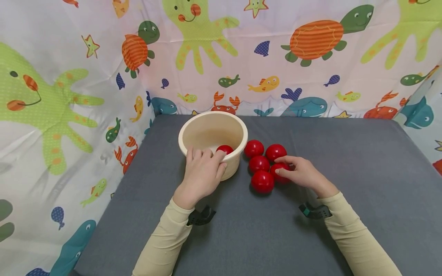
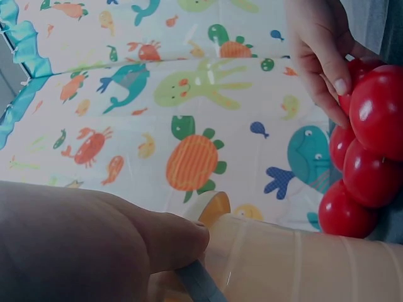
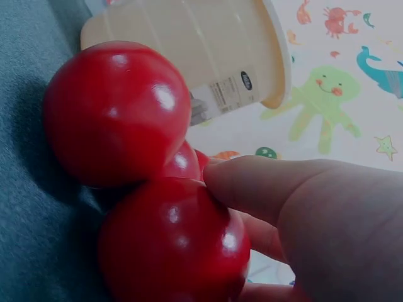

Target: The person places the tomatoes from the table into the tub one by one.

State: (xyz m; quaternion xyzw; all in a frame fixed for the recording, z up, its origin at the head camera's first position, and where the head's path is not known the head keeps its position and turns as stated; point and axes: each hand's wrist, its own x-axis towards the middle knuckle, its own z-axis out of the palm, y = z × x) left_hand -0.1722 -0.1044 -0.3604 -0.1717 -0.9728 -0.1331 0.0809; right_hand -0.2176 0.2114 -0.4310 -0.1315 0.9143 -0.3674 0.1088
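My left hand [image 1: 203, 172] grips the near rim of a cream plastic bucket [image 1: 235, 165], fingers over the edge and thumb [image 2: 182, 239] against the outside. Inside the bucket, close to those fingers, lies a glossy red ball [image 1: 225, 148]. To the bucket's right, my right hand [image 1: 304, 173] holds another red ball [image 1: 280, 172] between thumb and fingers. That ball sits in a tight cluster on the table with several others, among them a near red ball [image 1: 262, 181] and a far one [image 1: 254, 148]. The right wrist view shows the held ball [image 3: 173, 242] partly covered by the thumb.
A dark grey cloth [image 1: 241, 234] covers the table. Behind and to the left hangs a white curtain [image 1: 214, 42] printed with sea animals. A label [image 3: 233, 91] is stuck on the bucket's side. Dark straps [image 1: 201, 215] sit at both wrists.
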